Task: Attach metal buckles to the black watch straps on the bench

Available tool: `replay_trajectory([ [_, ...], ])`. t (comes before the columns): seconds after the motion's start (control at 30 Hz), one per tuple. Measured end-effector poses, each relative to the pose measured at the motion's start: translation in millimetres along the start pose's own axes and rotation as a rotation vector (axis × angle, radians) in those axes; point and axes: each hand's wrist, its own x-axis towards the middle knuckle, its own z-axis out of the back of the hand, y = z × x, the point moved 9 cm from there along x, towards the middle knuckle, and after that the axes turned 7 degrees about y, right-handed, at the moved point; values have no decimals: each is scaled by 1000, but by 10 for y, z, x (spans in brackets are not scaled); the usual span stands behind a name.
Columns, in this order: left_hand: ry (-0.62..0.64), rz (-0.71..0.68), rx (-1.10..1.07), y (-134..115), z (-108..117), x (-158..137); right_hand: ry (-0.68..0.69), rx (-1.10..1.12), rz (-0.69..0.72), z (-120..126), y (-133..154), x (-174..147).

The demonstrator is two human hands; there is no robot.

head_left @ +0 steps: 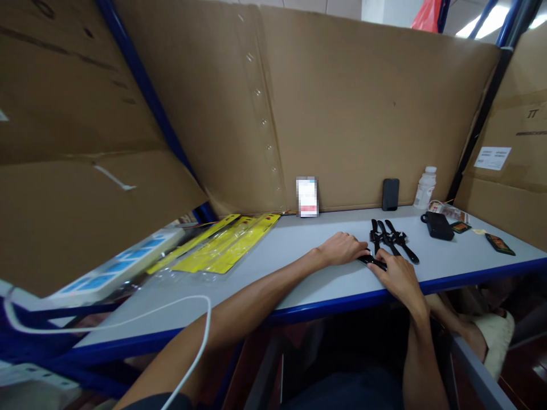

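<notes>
My left hand (343, 249) and my right hand (397, 277) are close together near the front edge of the table. Between them is a slim black strip-like piece (372, 261), with the fingers of each hand closed on one end. Its exact kind cannot be made out, and the fingers hide part of it. Just beyond my right hand lie 3 long black pieces (388, 237) side by side, each thicker around its middle. They look like watches with straps, but I cannot tell for sure.
Yellow cards in clear plastic packs (228, 250) lie left, beside a white-and-blue box (115, 267). A lit phone (307, 197), a dark phone (390, 195) and a bottle (424, 189) stand along the cardboard wall (342, 114). Rightward lies a black case (439, 226). A white cable (162, 307) crosses my left arm.
</notes>
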Motion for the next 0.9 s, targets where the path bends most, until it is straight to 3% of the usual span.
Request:
replay_trajectory([
  [0.1, 8, 39, -20, -11, -11, 28, 4, -13, -16, -5, -1, 9],
  [0.27, 0, 324, -107, 106, -49, 59, 15, -56, -59, -2, 32, -2],
  [0.33, 3, 372, -142, 135, -64, 52, 10, -67, -94, 10, 48, -16],
  [0.57, -55, 97, -77, 19, -21, 29, 2, -121, -184, 52, 108, -49],
  [0.9, -87, -55, 35, -5, -30, 51, 19, -117, -181, 45, 76, -17],
])
